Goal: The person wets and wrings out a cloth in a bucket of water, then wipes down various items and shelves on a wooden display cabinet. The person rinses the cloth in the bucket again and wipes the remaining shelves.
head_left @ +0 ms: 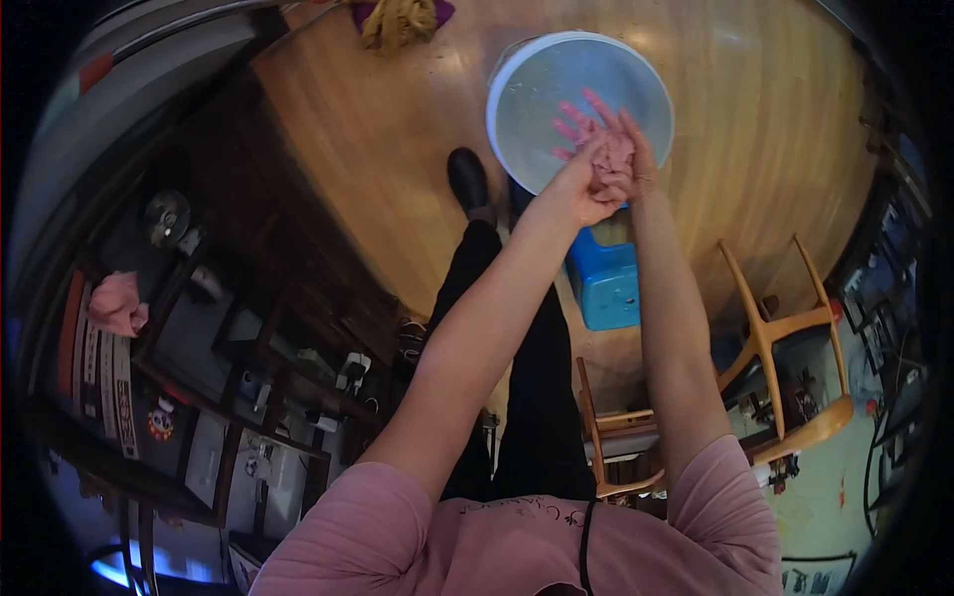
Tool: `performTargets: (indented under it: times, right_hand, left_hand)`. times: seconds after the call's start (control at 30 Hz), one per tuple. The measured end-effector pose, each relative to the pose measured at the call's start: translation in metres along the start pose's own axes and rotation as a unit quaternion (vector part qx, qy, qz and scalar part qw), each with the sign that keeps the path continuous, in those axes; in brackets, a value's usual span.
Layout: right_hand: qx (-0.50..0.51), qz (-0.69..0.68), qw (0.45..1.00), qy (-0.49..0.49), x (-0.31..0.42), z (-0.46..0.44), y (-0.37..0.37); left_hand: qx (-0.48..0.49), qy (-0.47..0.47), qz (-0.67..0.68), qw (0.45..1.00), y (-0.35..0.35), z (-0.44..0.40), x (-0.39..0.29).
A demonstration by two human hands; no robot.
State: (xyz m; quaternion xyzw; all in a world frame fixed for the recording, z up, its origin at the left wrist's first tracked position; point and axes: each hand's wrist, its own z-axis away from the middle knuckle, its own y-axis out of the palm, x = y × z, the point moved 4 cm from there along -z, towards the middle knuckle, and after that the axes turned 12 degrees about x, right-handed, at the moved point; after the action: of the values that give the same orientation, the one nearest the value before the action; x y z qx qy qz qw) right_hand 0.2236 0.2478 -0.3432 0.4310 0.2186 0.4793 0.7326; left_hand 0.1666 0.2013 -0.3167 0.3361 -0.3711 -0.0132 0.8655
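Both my hands meet over the near side of a round white basin (497, 149), which looks to hold water. Between my palms is a small crumpled pink cloth (614, 156), partly covered by fingers. My left hand (591, 194) presses it from the near side with fingers curled. Against its other side rests my right hand (643, 164); the spread fingers pointing up and left over the basin seem to be its own, though the overlap makes this hard to tell.
Just below the basin is a blue plastic stool (608, 288). Wooden chairs (770, 338) stand on the right. Dark shelves (189, 397) with boxes and a pink cloth bundle (119, 303) line the left. My shoe (467, 182) is left of the basin; a yellowish mop head (399, 22) lies beyond.
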Motion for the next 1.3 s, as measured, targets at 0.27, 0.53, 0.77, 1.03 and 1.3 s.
performTargets:
  times: [0.27,0.53,0.77,1.03,1.3]
  right_hand:
    - [-0.124,0.408,0.898,0.105,0.021,-0.04,-0.025]
    - [-0.283,0.783,0.551,0.064,0.039,-0.064,-0.148]
    - [-0.028,0.182,0.964,0.191,0.037,0.013,0.016]
    - [-0.317,0.088,0.941,-0.082,0.004,0.076,0.198]
    - [-0.058,0.254,0.956,0.133,0.025,0.042,0.141]
  left_hand:
    - [-0.222,-0.033,-0.616,0.755,-0.015,-0.016,-0.044]
    - [-0.405,0.235,-0.752,0.463,-0.032,-0.024,-0.042]
    - [-0.067,-0.086,-0.411,0.905,0.02,0.031,0.031]
    - [0.166,0.037,0.027,0.985,0.078,0.075,0.107]
    - [-0.144,0.067,-0.445,0.881,0.061,0.079,0.077]
